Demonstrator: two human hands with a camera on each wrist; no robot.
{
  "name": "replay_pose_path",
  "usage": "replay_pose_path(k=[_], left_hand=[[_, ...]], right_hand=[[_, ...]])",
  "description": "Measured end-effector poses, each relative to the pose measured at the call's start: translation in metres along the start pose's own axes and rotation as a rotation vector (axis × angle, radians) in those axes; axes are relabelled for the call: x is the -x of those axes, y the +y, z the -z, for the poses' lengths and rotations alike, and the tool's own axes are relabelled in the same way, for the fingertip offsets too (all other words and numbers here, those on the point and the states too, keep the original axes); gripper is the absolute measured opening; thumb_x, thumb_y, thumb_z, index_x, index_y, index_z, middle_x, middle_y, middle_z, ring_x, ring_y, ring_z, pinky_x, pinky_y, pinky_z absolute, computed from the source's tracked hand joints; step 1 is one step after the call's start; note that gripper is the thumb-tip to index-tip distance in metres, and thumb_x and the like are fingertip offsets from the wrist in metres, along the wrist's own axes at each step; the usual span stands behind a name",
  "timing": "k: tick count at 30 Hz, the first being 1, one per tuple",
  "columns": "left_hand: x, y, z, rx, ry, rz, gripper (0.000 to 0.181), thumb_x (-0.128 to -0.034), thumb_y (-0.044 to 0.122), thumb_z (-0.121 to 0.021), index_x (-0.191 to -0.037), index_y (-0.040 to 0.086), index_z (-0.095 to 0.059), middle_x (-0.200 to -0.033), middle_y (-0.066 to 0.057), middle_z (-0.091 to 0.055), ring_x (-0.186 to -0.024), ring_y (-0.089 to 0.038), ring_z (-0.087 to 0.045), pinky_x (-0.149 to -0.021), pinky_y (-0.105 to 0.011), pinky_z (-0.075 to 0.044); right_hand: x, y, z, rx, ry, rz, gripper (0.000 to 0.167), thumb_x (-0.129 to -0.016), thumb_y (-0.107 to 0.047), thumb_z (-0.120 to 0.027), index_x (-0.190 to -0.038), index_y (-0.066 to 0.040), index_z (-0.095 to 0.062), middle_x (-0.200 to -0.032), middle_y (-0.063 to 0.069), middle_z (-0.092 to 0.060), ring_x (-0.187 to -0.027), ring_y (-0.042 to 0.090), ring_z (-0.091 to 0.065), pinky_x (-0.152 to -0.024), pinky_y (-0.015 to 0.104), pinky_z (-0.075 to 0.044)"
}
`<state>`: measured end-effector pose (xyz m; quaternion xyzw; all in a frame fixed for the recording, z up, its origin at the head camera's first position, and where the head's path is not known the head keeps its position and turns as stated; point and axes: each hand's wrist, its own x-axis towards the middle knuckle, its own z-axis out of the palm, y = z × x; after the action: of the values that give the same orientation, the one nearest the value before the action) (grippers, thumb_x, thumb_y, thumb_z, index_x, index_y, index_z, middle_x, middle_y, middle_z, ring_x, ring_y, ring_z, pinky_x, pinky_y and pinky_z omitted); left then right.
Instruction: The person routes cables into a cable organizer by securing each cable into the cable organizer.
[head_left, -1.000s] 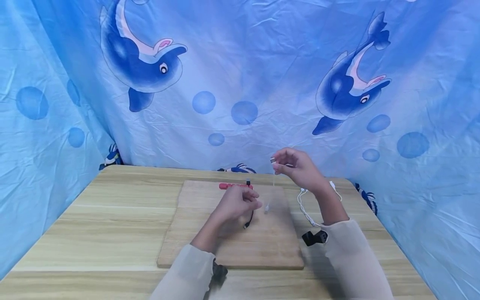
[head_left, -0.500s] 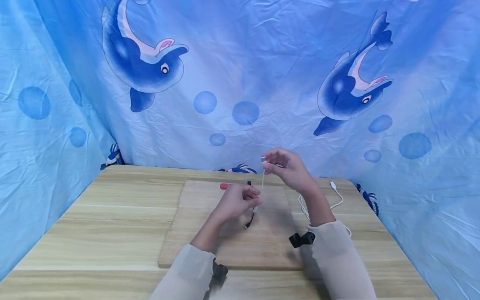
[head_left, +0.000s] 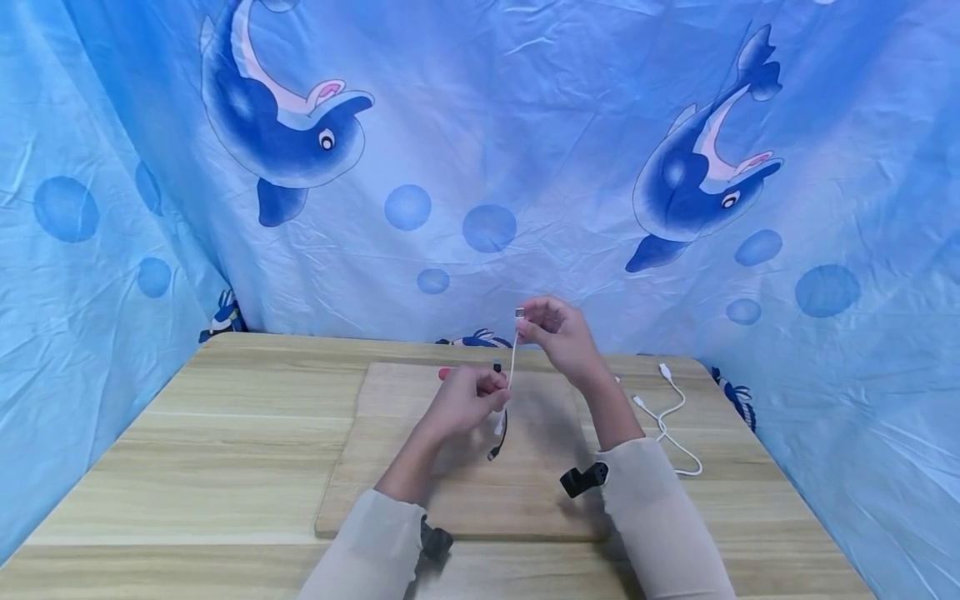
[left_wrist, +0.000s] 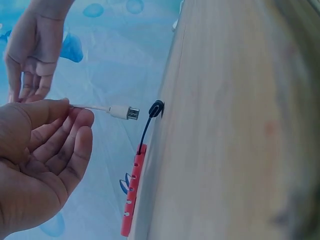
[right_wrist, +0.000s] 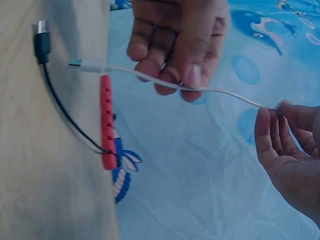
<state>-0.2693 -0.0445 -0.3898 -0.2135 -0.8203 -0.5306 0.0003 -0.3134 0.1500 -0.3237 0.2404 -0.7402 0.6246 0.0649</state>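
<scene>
A short white USB cable (head_left: 513,360) is stretched upright between the two hands. High up, my right hand (head_left: 561,340) pinches it just below its metal USB plug (head_left: 519,313). Lower down, my left hand (head_left: 463,402) pinches the cord between thumb and fingers. The small white connector (left_wrist: 120,112) at the other end sticks out past the left fingers, free. Beneath the left hand, a black cable (head_left: 504,427) runs across the wooden board (head_left: 420,508). It passes through a slot of a red cable holder strip (right_wrist: 106,122), mostly hidden by the left hand in the head view.
On the table right of the board lies a loosely looped white cable (head_left: 678,408), partly behind the right forearm. A blue curtain (head_left: 465,167) with dolphins hangs behind the table. Each sleeve has a black wrist camera (head_left: 583,480) at its cuff.
My right hand has moved left with the white cable. The left hand, earlier apart from the cord, now pinches it. More of the white cable on the right shows.
</scene>
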Motion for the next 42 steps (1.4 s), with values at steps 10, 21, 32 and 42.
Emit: replay_pose_path(k=[10,21,32,42], left_hand=[[0.001,-0.007,0.005,-0.068,-0.033,0.089,0.009,-0.0958,0.008,-0.069,-0.091,0.003,-0.074,-0.076,0.000,-0.067,-0.070,-0.012,-0.063,-0.069,-0.029,-0.052],[0.007,-0.003,0.005,-0.066,-0.058,0.267,0.013,-0.0952,0.008,-0.068,-0.087,0.001,-0.075,-0.074,-0.007,-0.068,-0.064,-0.018,-0.059,-0.057,-0.029,-0.048],[0.006,-0.010,0.000,-0.142,-0.020,0.292,0.011,-0.0902,0.004,-0.070,-0.080,0.003,-0.076,-0.064,-0.004,-0.068,-0.063,-0.013,-0.055,-0.055,-0.024,-0.039],[0.005,-0.018,-0.005,-0.149,-0.016,0.326,0.011,-0.0889,0.003,-0.073,-0.078,0.005,-0.076,-0.063,-0.005,-0.069,-0.062,-0.015,-0.058,-0.056,-0.025,-0.040]], right_hand=[[-0.010,0.040,-0.013,-0.094,0.063,-0.105,0.021,-0.096,0.005,-0.066,-0.115,0.008,-0.059,-0.097,0.012,-0.061,-0.083,0.017,-0.067,-0.081,0.035,-0.060],[-0.016,0.074,-0.022,-0.020,0.021,-0.213,0.025,-0.091,0.007,-0.069,-0.115,0.011,-0.061,-0.096,0.014,-0.068,-0.086,0.027,-0.070,-0.085,0.042,-0.060],[-0.023,0.090,-0.029,0.154,-0.054,-0.285,0.015,-0.091,0.001,-0.072,-0.106,0.002,-0.067,-0.095,0.013,-0.071,-0.083,0.026,-0.068,-0.076,0.039,-0.058],[-0.029,0.093,-0.032,0.297,-0.101,-0.443,0.012,-0.090,0.000,-0.072,-0.101,-0.001,-0.069,-0.091,0.011,-0.074,-0.072,0.024,-0.065,-0.059,0.034,-0.055]])
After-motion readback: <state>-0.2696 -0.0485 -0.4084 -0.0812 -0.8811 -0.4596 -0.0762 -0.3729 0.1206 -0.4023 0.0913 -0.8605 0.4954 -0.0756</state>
